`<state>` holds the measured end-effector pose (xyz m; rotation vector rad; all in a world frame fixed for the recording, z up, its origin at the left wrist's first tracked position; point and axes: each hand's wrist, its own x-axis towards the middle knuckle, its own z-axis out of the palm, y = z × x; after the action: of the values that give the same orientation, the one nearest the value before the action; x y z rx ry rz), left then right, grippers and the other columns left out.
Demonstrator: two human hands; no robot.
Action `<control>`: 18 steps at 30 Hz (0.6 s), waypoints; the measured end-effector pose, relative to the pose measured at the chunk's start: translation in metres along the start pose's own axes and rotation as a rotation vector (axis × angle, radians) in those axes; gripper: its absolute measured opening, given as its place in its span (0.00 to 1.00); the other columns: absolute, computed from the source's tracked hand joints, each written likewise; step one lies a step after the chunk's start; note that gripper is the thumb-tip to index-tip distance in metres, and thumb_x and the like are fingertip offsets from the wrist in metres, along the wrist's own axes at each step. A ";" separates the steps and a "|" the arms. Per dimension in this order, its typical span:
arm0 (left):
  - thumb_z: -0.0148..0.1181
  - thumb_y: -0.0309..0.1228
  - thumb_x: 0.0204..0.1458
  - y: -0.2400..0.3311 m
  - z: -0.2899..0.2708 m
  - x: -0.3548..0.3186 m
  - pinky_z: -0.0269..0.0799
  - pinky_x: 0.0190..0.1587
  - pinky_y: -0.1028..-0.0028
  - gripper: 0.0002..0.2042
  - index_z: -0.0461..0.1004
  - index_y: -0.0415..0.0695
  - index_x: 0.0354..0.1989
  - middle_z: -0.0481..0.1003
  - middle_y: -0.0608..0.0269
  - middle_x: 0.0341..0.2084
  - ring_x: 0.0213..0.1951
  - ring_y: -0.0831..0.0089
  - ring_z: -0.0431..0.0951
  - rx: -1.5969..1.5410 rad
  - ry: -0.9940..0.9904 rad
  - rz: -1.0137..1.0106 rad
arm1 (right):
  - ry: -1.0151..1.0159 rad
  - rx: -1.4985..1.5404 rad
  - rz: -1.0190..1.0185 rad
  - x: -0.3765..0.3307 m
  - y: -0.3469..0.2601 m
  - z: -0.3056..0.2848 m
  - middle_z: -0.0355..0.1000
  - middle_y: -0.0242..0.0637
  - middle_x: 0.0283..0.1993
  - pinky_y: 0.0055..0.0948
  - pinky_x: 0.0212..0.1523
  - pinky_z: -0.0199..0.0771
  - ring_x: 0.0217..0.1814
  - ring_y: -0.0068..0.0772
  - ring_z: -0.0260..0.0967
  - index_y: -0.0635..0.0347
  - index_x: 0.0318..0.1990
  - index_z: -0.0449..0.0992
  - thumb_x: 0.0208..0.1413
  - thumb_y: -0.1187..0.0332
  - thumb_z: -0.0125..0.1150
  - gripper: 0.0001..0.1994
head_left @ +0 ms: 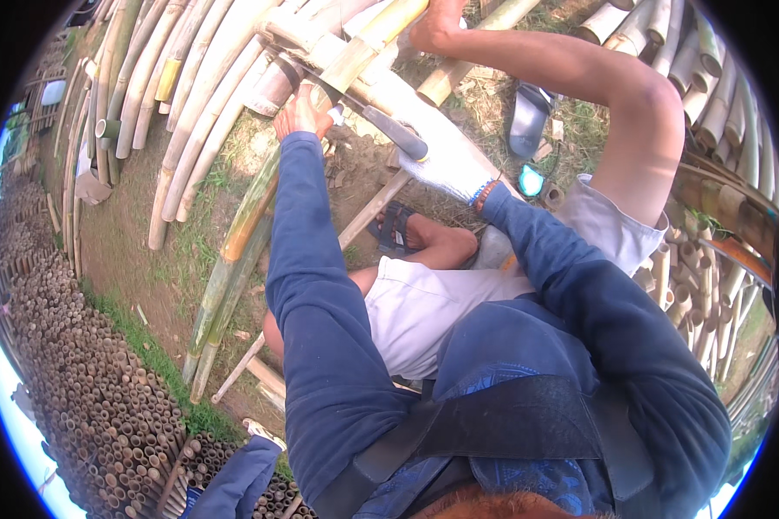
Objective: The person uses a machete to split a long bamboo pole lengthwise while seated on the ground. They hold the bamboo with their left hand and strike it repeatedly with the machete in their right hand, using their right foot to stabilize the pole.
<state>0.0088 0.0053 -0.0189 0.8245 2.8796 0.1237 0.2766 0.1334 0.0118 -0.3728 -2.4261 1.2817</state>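
Note:
A long green and tan bamboo pole (253,212) slants from the lower left up to the top middle. Bare and curled, my left hand (303,114) grips it. My right hand (446,164) wears a white knitted glove and is closed at the butt of a dark-handled cutting tool (394,132); glare hides its fingers. The tool's narrow dark blade runs up and left, against the bamboo beside my left hand. Near the top, my bare foot (437,26) presses by the pole. My other foot (420,229), in a dark sandal, stands on the ground below.
Bamboo poles (208,95) lie in rows at upper left, with more poles (710,86) at upper right. Stacked cut bamboo tubes (95,389) fill the lower left. A loose slide sandal (529,119) lies right of my gloved hand. A blue trouser leg (238,480) shows at the bottom left.

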 end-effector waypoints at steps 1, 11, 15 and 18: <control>0.75 0.54 0.46 0.001 -0.002 -0.003 0.79 0.55 0.52 0.38 0.72 0.51 0.65 0.84 0.42 0.47 0.52 0.44 0.85 0.009 -0.015 -0.003 | 0.002 0.054 0.022 0.000 -0.002 0.001 0.76 0.52 0.57 0.47 0.61 0.76 0.59 0.56 0.75 0.56 0.62 0.76 0.55 0.65 0.73 0.26; 0.73 0.46 0.45 -0.005 0.009 0.001 0.80 0.54 0.52 0.31 0.75 0.47 0.58 0.85 0.43 0.43 0.49 0.43 0.86 -0.028 0.033 0.089 | -0.026 0.004 0.009 -0.027 0.022 0.022 0.75 0.48 0.61 0.44 0.64 0.74 0.63 0.51 0.75 0.54 0.66 0.71 0.56 0.69 0.72 0.29; 0.67 0.39 0.45 -0.010 0.007 0.013 0.79 0.57 0.53 0.28 0.76 0.48 0.58 0.85 0.41 0.45 0.51 0.44 0.85 -0.039 -0.046 0.012 | -0.001 0.079 0.043 -0.017 -0.012 0.026 0.77 0.49 0.59 0.43 0.62 0.76 0.60 0.50 0.76 0.57 0.64 0.75 0.59 0.66 0.71 0.25; 0.64 0.38 0.46 0.004 -0.007 0.017 0.77 0.62 0.52 0.33 0.73 0.50 0.66 0.82 0.40 0.54 0.58 0.42 0.82 -0.100 -0.154 0.000 | 0.011 0.118 0.108 -0.008 -0.009 0.017 0.78 0.50 0.56 0.42 0.61 0.77 0.59 0.49 0.77 0.58 0.63 0.76 0.60 0.65 0.71 0.24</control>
<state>-0.0047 0.0172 -0.0137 0.7791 2.7056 0.1941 0.2763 0.1129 0.0088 -0.4823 -2.3359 1.4566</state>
